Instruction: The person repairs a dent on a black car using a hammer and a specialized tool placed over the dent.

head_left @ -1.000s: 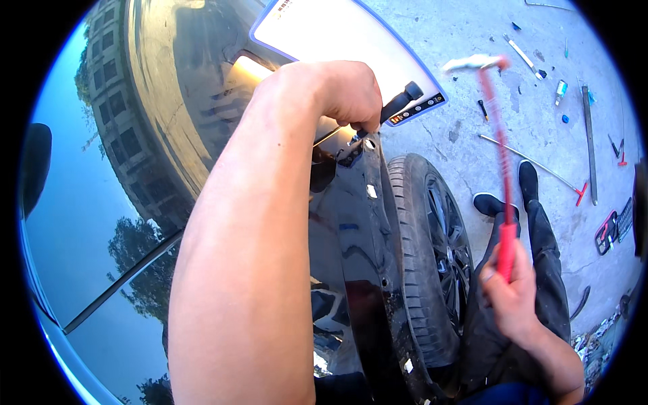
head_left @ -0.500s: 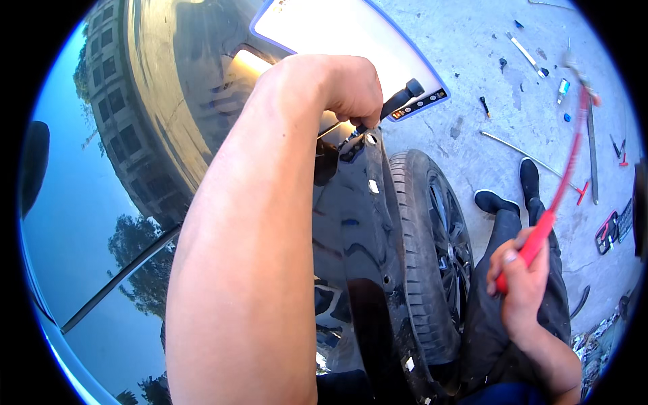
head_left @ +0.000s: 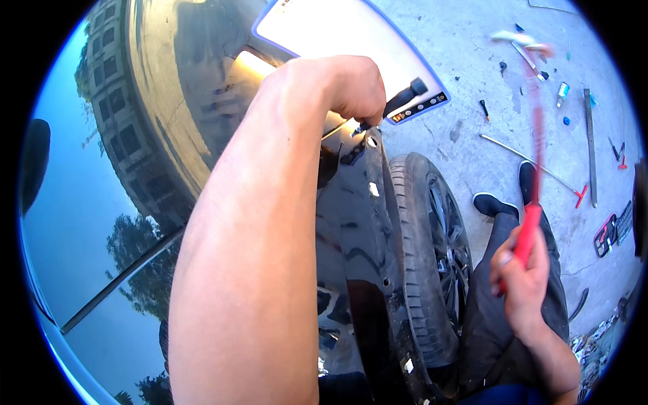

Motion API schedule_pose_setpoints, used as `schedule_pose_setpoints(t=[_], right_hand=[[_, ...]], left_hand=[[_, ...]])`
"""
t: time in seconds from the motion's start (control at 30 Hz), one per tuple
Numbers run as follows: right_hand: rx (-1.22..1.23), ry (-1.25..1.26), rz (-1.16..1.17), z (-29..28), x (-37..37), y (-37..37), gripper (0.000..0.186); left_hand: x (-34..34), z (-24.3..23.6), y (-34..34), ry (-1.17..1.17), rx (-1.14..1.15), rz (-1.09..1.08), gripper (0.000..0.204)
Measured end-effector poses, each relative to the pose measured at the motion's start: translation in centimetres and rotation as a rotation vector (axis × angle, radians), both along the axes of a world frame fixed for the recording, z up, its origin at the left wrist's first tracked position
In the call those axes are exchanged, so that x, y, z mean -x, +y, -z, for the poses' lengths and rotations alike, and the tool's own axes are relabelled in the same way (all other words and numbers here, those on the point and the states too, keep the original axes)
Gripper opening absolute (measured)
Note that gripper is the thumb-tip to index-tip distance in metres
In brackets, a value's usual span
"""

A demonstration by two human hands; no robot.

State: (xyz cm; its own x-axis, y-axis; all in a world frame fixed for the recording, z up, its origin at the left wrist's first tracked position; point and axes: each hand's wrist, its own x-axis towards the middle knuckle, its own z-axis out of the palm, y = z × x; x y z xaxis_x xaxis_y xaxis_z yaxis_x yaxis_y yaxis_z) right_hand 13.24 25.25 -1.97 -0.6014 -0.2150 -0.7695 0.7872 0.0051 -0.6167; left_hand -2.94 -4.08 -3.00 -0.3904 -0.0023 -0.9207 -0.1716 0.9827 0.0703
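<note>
My left hand (head_left: 361, 91) is closed around a dark rod-like tool (head_left: 403, 100) with a rounded black end. The tool slants at the corner of a glossy black car body panel (head_left: 331, 229); its lower tip is hidden by my hand and wrist. On the right, my right hand (head_left: 523, 270) is wrapped round the red grip of a long, thin hammer (head_left: 530, 226). Its shaft and head are raised over the floor and smeared by motion. A bright, blue-edged light board (head_left: 344, 30) stands just beyond my left hand.
A wheel (head_left: 415, 263) sits beside the panel edge. My feet in black shoes (head_left: 496, 204) are on the concrete floor. Around them lie a rod with a red T-handle (head_left: 526, 158), a flat dark bar (head_left: 591, 148), a small black torch-like piece (head_left: 484, 110) and several small items.
The hammer has swung up and to the left, its head now farther from me. My left hand and the dark tool have barely shifted.
</note>
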Motion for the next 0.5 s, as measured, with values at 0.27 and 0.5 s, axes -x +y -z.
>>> schedule_pose_setpoints(t=[0.27, 0.5], right_hand=[[0.010, -0.027, -0.183, 0.6, -0.6, 0.3, 0.018], [0.048, -0.084, -0.086, 0.2, -1.3, -0.2, 0.020]], left_hand=[[0.1, -0.7, 0.6, -0.053, 0.071, 0.082, 0.025], [0.0, -0.9, 0.4, -0.049, 0.046, 0.129, 0.025]])
